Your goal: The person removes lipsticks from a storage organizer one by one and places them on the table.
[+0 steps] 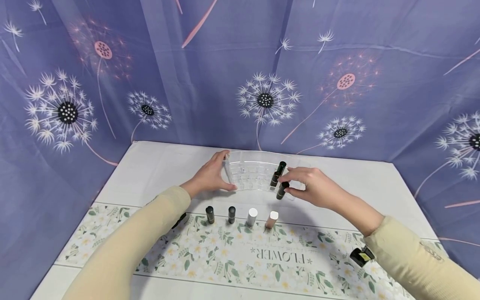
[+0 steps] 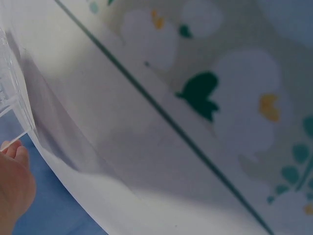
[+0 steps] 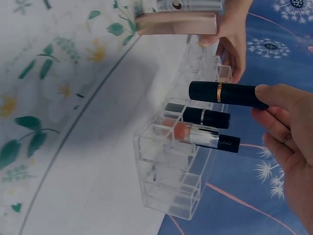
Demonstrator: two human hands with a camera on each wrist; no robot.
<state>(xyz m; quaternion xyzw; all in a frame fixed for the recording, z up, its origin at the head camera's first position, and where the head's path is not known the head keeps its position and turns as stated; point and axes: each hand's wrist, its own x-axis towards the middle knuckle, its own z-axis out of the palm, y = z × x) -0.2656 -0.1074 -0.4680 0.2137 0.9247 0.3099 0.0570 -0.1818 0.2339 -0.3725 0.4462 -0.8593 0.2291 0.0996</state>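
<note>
A clear tiered lipstick organizer (image 1: 251, 168) stands on the table, and my left hand (image 1: 211, 175) grips its left end, thumb at the front and fingers at the back. My right hand (image 1: 313, 183) pinches a black lipstick (image 3: 210, 92) with a gold band by one end, over the organizer's right part. Two other tubes sit in slots there: a black lipstick with a silver band (image 3: 208, 117) and a peach tube with a silver and black top (image 3: 210, 137). Only part of the left hand (image 2: 14, 181) shows in the left wrist view, at the organizer's edge.
In front of the organizer several tubes stand in a row: two black ones (image 1: 210, 215) (image 1: 232, 215), a white one (image 1: 252, 217) and a pinkish one (image 1: 272, 220). A floral runner (image 1: 225, 258) crosses the white table; a purple dandelion curtain (image 1: 210, 91) hangs behind.
</note>
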